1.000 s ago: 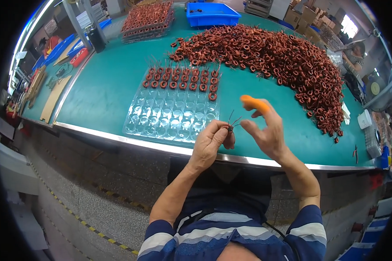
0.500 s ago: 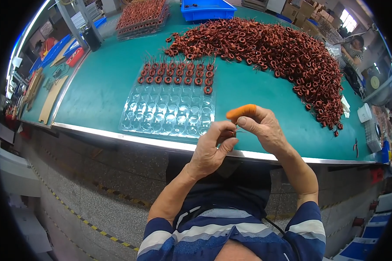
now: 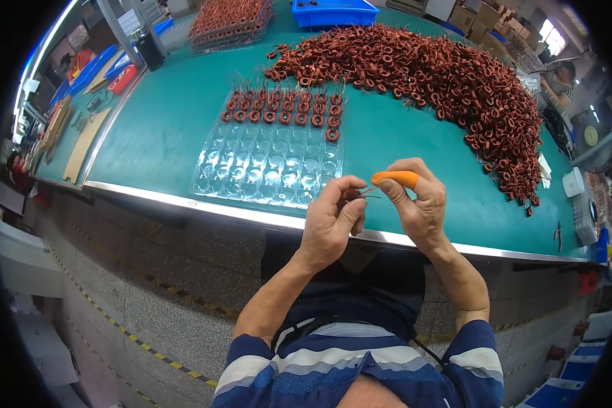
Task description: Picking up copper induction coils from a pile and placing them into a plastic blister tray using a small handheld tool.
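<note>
My left hand (image 3: 325, 230) is closed around a small reddish-brown ring coil (image 3: 351, 195), partly hidden by the fingers. Thin wire leads (image 3: 368, 193) stick out of the coil to the right. My right hand (image 3: 423, 209) wears an orange finger cot (image 3: 396, 178) on the index finger. Its thumb and index finger pinch at the tip of a lead; the exact contact is too small to see. Just beyond and left of my hands lies a clear plastic tray (image 3: 215, 146) with round pockets. Similar coils (image 3: 285, 117) fill its far rows, leads pointing away; the nearer pockets hold none.
A large heap of coils (image 3: 421, 75) curves across the back and right of the green table (image 3: 153, 129). Stacked filled trays (image 3: 228, 24) and a blue bin (image 3: 334, 13) stand at the back. Small red-handled pliers (image 3: 558, 234) lie near the right edge. Another person (image 3: 561, 81) sits far right.
My right hand has moved slightly right, away from my left, and its orange-covered finger has turned. The coil's leads now show between the hands. The whole view has shifted a little.
</note>
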Action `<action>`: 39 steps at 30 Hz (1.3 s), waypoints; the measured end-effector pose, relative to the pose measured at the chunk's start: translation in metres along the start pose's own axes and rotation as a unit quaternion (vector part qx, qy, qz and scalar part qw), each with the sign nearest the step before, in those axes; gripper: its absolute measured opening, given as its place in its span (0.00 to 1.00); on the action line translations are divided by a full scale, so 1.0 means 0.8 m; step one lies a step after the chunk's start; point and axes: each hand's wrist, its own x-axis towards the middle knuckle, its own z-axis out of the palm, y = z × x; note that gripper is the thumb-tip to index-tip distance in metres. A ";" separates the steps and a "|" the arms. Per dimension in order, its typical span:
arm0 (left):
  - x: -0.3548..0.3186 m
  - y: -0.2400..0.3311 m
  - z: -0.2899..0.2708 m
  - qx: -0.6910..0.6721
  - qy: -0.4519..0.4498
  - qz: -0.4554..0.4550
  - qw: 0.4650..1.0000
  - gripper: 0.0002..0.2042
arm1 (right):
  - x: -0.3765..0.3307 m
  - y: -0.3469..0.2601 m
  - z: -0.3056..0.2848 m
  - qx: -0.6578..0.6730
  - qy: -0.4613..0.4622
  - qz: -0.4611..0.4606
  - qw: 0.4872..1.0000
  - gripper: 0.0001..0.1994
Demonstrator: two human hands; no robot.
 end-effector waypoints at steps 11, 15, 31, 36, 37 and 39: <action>0.012 0.000 -0.008 -0.061 0.011 -0.068 0.996 0.06 | -0.006 0.021 0.038 0.245 0.003 0.174 0.954 0.13; 0.011 0.006 -0.021 -0.042 -0.021 -0.052 0.998 0.13 | -0.015 0.035 0.034 0.313 -0.037 0.211 0.925 0.18; 0.000 0.007 -0.010 0.220 -0.004 0.075 0.973 0.12 | -0.016 -0.010 0.017 0.185 -0.027 0.168 0.968 0.13; -0.010 0.001 -0.023 0.082 -0.045 -0.054 0.994 0.11 | -0.027 0.008 0.035 0.250 0.013 0.238 0.939 0.13; -0.010 -0.001 -0.024 0.021 -0.053 -0.078 0.995 0.11 | -0.027 0.007 0.037 0.223 0.049 0.226 0.947 0.14; -0.010 0.000 -0.024 -0.052 -0.050 -0.113 0.991 0.11 | -0.031 0.008 0.035 0.243 0.057 0.224 0.942 0.16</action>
